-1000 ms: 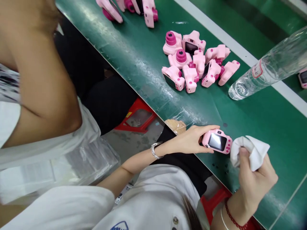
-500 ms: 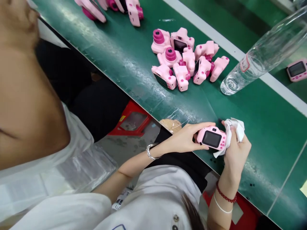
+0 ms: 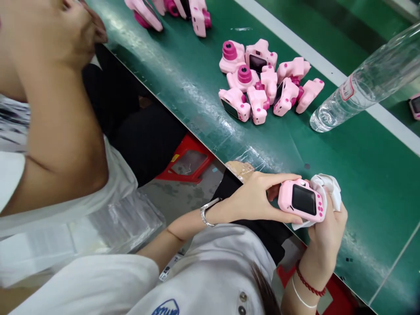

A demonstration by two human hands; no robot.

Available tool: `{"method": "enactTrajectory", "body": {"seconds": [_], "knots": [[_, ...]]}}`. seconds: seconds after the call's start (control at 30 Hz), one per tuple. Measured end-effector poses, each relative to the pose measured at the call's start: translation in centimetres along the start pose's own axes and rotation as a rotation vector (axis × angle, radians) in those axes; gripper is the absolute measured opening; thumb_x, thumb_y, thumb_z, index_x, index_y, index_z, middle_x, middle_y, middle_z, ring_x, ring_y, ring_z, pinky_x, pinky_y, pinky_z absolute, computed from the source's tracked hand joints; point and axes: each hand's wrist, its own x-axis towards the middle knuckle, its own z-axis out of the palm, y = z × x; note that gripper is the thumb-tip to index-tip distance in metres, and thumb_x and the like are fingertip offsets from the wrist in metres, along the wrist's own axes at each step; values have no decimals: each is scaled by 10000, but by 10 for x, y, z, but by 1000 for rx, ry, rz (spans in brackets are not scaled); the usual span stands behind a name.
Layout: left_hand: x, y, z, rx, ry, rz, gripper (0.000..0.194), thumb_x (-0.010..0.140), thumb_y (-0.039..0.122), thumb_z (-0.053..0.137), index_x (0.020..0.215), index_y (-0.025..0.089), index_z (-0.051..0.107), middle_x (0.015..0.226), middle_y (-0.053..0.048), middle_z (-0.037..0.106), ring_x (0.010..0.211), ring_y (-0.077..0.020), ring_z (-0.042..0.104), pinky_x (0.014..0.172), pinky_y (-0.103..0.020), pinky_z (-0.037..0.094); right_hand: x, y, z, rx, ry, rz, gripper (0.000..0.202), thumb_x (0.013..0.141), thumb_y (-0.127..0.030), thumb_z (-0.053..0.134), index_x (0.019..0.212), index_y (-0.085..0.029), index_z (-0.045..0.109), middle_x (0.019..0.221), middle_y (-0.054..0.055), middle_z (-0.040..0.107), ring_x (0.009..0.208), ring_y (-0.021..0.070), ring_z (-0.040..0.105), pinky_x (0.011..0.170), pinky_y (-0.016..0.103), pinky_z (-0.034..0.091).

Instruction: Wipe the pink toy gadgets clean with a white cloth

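Note:
A pink toy camera (image 3: 303, 200), its dark screen and small pink buttons facing up, is gripped at its left end by my left hand (image 3: 257, 197). The thumb and a finger of that hand lie along the camera's two long edges. My right hand (image 3: 329, 225) is closed on a crumpled white cloth (image 3: 330, 186), which wraps around the camera's button end. Part of the cloth shows below the camera too. The right fingertips are mostly hidden behind the cloth and camera. Both hands are over the near edge of the green table (image 3: 367, 192).
Several pink toy cameras (image 3: 244, 78) stand clustered farther back, with more at the far left. A clear plastic bottle (image 3: 357, 89) rises to their right. At left sits a co-worker, whose forearm (image 3: 65, 109) is near the table edge. A red stool (image 3: 187, 162) is below.
The held camera has tilted and sits slightly lower right in view, with the cloth still at its button end. The co-worker's hand has come farther into view. The whole scene has shifted slightly right.

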Motion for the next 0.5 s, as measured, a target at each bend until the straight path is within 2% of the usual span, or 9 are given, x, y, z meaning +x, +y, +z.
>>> {"method": "enactTrajectory", "body": {"seconds": [0.03,0.1,0.2,0.3,0.37,0.43,0.5], "knots": [[0,1,0,12,-3,28,738,665,530,865,1292,183,690,1075,-87,786,771,-190,713,727,-284,570,0,0,-3,-30,-1,1,292,803,-441,749,961,-195,748,921,50,757,764,174,698,643,281,544],[2,1,-2,15,-37,91,729,660,486,883,1301,202,685,1174,-90,768,937,-230,741,873,-316,574,-1,2,-9,-73,-16,-17,302,836,-475,704,961,-203,746,928,61,757,773,189,705,648,297,554],[6,-2,-5,-2,-125,154,700,703,389,876,1347,230,652,1333,-88,699,1211,-264,677,1073,-354,501,-4,5,-22,-81,-81,-49,371,884,-552,617,968,-216,751,975,85,761,884,228,726,725,334,586],[9,-5,-4,-17,-163,135,703,745,351,851,1392,232,605,1388,-87,665,1260,-251,648,1102,-352,482,-7,7,-37,-108,-208,-1,416,826,-552,705,1057,-210,752,1036,102,765,969,253,729,779,342,601],[9,-6,-2,-24,-178,96,725,758,375,840,1419,239,572,1386,-92,665,1211,-241,671,1039,-342,525,-1,6,-47,-134,-255,51,485,734,-502,812,1111,-203,746,1074,107,764,963,257,735,764,326,606],[11,-9,-4,42,-139,78,736,781,417,816,1443,257,537,1393,-99,655,1175,-241,675,995,-359,548,19,0,-58,-156,-215,68,519,679,-476,853,1106,-200,752,1078,113,765,917,260,744,715,317,606],[17,-15,-12,218,45,115,660,833,435,763,1430,264,542,1440,-112,612,1250,-268,614,1061,-426,507,57,-14,-68,-193,-94,27,458,683,-480,833,1035,-196,771,1031,113,771,852,263,748,658,319,585]]}}
